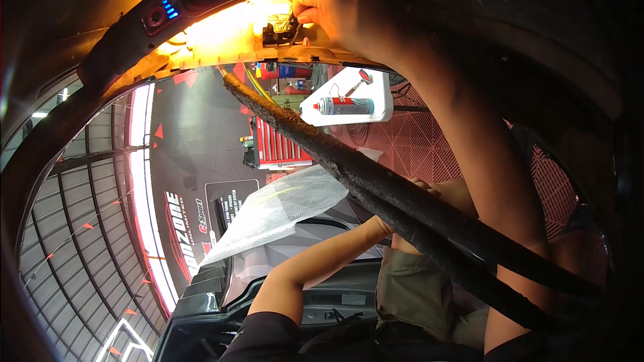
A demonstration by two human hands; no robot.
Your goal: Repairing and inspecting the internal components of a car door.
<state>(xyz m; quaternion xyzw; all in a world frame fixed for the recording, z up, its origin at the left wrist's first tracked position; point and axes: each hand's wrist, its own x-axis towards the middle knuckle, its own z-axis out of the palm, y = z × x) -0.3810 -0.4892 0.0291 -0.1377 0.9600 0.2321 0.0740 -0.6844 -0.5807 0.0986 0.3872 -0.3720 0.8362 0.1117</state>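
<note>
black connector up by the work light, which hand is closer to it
Right. The right hand is raised beside the black connector, fingertips pinching just above it. The left hand is far lower, mostly hidden behind the dark rubber strip.

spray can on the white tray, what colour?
Spray can: silver-grey body, red cap; head view shows it best.

Car workshop, red tool chest (280, 144), spray can (344, 105), tiled floor (409, 141)
</note>
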